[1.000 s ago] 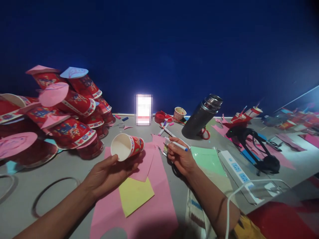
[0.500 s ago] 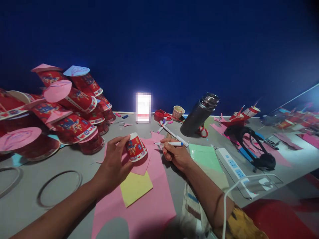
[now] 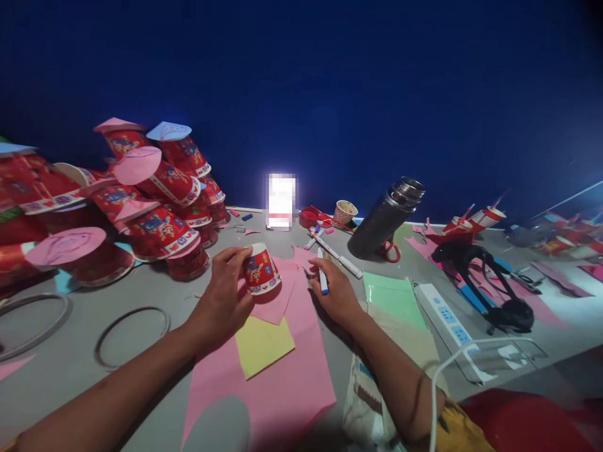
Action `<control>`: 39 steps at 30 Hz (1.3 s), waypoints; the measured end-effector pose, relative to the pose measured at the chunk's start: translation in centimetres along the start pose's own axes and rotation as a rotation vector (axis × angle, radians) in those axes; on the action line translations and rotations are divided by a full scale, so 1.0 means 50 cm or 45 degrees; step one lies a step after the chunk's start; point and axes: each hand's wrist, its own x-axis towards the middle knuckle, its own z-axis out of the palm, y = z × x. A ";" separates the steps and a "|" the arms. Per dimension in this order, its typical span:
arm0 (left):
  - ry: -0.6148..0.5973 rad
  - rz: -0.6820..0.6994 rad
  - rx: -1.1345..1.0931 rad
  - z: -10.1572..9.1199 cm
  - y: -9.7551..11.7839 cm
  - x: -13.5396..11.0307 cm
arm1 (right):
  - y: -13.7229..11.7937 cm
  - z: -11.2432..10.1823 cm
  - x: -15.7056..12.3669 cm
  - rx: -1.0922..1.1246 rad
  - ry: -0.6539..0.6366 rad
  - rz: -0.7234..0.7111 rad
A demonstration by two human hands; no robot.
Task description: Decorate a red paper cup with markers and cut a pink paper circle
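My left hand (image 3: 229, 282) is closed on a red printed paper cup (image 3: 262, 271), held upside down with its wide rim low, over the pink paper (image 3: 277, 304). To the right, my right hand (image 3: 335, 292) grips a white marker with a blue end (image 3: 323, 274), which now points up and away from me. A small dark tip shows by the right fingertips; I cannot tell what it is. Below the cup lies a yellow paper square (image 3: 264, 348) on the large pink sheet (image 3: 301, 392). More markers (image 3: 336, 251) lie beyond the right hand.
Stacked red cups with paper cone tops (image 3: 160, 229) crowd the left. A dark thermos (image 3: 386, 220), a paper cup (image 3: 345, 212) and a bright blurred screen (image 3: 281, 204) stand at the back. On the right are a power strip (image 3: 452, 333), a white cable (image 3: 434, 402) and a black strap-like item (image 3: 499, 301).
The marker has turned in my right hand from lying nearly level to standing steeply. My left hand still holds the cup. The whole view has shifted slightly, showing more of the left side.
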 end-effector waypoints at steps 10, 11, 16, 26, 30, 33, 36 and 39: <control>0.032 0.127 0.168 -0.005 -0.010 0.000 | 0.012 0.002 -0.008 -0.420 -0.243 -0.124; 0.033 0.168 0.234 -0.008 -0.011 0.001 | 0.011 0.003 -0.010 -0.448 -0.273 -0.106; 0.029 0.305 0.417 -0.018 -0.002 0.004 | 0.012 0.005 -0.009 -0.479 -0.266 -0.045; -0.142 0.264 0.215 -0.018 0.015 -0.005 | 0.010 -0.006 0.001 -0.383 -0.243 -0.064; -0.067 0.179 0.110 -0.018 0.005 0.001 | 0.021 -0.005 0.002 -0.415 -0.240 -0.089; -0.022 0.051 0.007 -0.019 0.005 0.009 | 0.030 -0.006 0.002 -0.464 -0.238 -0.111; 0.035 -0.026 -0.052 -0.032 0.028 0.022 | 0.036 -0.008 0.003 -0.507 -0.236 -0.130; 0.118 -0.090 -0.005 -0.064 0.067 0.037 | 0.041 -0.009 0.006 -0.557 -0.209 -0.137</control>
